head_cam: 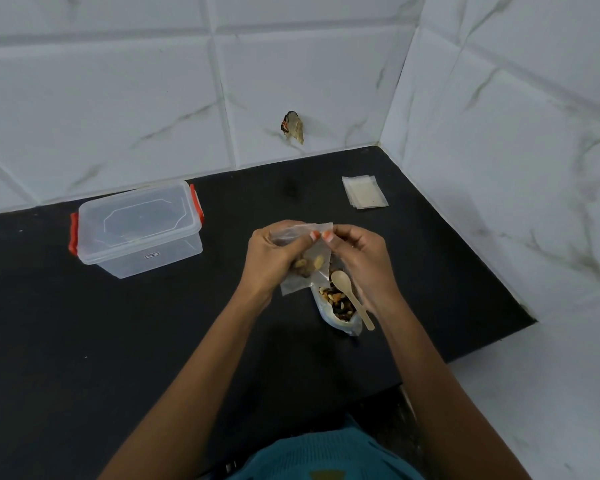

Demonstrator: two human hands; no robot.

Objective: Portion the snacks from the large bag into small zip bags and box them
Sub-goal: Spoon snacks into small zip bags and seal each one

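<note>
A small clear zip bag (300, 268) with a few nuts in its bottom hangs above the black counter. My left hand (274, 252) pinches its top edge on the left side, and my right hand (357, 254) pinches the same edge from the right. Just below the hands lies the large snack bag (338, 308), open and full of mixed nuts and dried fruit. A small wooden spoon (349, 294) rests in its mouth with the handle pointing toward me. The clear plastic box (137, 228) with red clips stands to the left, lid on.
A stack of empty small zip bags (364, 191) lies at the back right of the black counter (118, 341). Tiled walls close the back and right side. A torn patch (292, 127) marks the back wall. The counter's edge runs along the right front.
</note>
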